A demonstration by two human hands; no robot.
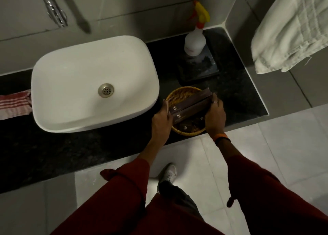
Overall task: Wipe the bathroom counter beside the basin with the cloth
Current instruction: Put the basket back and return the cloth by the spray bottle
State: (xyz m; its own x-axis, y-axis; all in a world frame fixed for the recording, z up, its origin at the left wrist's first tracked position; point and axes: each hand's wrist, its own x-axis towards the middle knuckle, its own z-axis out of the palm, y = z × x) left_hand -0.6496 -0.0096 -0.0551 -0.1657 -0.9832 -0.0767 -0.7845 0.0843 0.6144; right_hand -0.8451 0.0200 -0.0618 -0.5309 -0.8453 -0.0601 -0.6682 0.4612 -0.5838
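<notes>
Both hands grip a round wicker basket [179, 94] that sits on the dark speckled stone surface [236, 92] just to the right of the white basin [76, 78]. The left hand [162, 122] holds the basket's left rim, its fingers [166, 106] curled around the edge beside the ends of two long dark brown boxes [190, 105] that lie across the basket. The right hand [214, 116] clasps the right rim, its fingers wrapped over the other ends of the boxes; an orange wristband [220, 138] circles that wrist. Smaller dark packets lie in the bottom of the basket beneath the boxes. The cloth [14, 104], red and white striped, lies crumpled on the surface at the far left, touching the basin's left side and well apart from both hands. Behind the basket a white spray bottle [194, 43] with a yellow and red trigger stands on a dark rectangular tray [200, 69] near the back corner. A white towel [291, 28] hangs at the upper right. A chrome tap [53, 9] projects from the wall above the basin. Dark red sleeves cover the person's forearms.
</notes>
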